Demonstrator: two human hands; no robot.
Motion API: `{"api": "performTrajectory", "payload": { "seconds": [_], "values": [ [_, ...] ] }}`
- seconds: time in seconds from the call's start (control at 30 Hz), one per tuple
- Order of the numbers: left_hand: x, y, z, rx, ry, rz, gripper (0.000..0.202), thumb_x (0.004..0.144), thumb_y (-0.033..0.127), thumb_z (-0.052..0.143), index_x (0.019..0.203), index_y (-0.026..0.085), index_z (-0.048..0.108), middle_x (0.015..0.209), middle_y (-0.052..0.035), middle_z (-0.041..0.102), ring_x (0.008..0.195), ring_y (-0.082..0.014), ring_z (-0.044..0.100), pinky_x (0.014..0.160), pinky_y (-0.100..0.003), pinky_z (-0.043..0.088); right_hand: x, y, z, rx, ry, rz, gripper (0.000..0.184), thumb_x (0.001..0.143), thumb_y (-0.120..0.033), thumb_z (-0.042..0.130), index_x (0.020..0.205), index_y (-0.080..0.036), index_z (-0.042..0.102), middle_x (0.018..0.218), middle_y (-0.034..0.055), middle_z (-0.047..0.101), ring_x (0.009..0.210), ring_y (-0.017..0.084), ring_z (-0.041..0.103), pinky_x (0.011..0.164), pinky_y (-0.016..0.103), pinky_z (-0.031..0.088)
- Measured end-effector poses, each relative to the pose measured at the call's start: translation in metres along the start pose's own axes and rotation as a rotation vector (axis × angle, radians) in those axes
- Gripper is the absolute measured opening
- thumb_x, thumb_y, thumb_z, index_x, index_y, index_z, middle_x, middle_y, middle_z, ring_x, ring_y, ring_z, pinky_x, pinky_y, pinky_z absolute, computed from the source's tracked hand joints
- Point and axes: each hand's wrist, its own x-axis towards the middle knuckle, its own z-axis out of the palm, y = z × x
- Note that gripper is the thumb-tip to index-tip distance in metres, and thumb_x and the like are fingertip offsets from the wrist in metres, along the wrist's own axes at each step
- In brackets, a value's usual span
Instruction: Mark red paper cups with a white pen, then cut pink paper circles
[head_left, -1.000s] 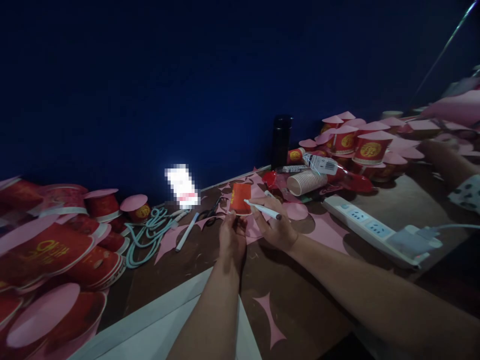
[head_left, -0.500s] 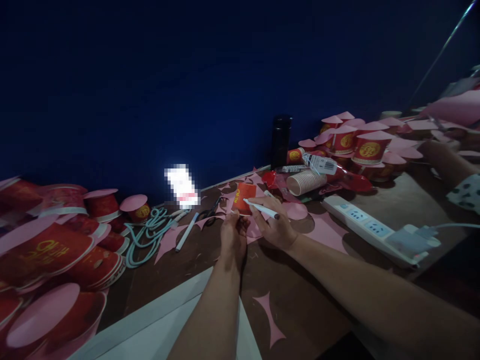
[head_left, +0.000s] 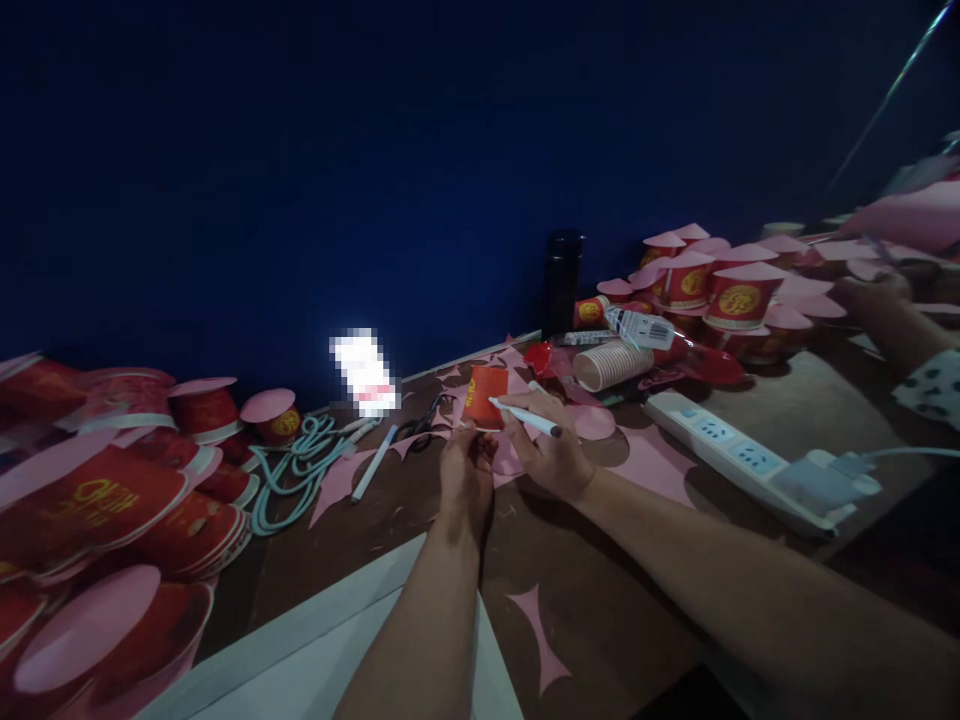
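A red paper cup (head_left: 487, 392) with gold lettering stands upside down at the middle of the table. My left hand (head_left: 466, 470) has its fingers closed on the cup's lower rim. In my right hand (head_left: 553, 447) is a white marker (head_left: 527, 417), gripped like a pen, its tip at the right side of the cup. Pink paper (head_left: 510, 460) lies beneath the cup. Another marker (head_left: 373, 464) and black scissors (head_left: 420, 428) rest to the left of my hands.
Red cups with pink paper discs crowd the left (head_left: 105, 500) and the back right (head_left: 742, 295). A power strip (head_left: 720, 445), a black bottle (head_left: 562, 285), stacked cups (head_left: 613, 366) and a coiled cable (head_left: 292, 480) lie around. A co-worker's hand (head_left: 874, 300) is at far right.
The cup has turned and shifted slightly left, its lettering now nearer the left edge. The marker stays near the cup. At far right the co-worker's hand has moved a little.
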Motion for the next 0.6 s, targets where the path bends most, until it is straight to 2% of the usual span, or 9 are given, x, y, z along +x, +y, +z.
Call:
{"api": "performTrajectory", "payload": {
  "seconds": [0.6],
  "values": [
    [-0.0015, -0.0007, -0.0001, 0.016, 0.008, -0.024, 0.005, 0.076, 0.008, 0.056, 0.078, 0.012, 0.059, 0.061, 0.0008, 0.057, 0.050, -0.0058, 0.054, 0.054, -0.017, 0.048, 0.0000, -0.0005, 0.0000, 0.000, -0.029, 0.016, 0.019, 0.087, -0.020, 0.052, 0.104, -0.021, 0.060, 0.098, 0.0068, 0.069, 0.095, 0.021, 0.063, 0.085, 0.039, 0.047]
  ]
}}
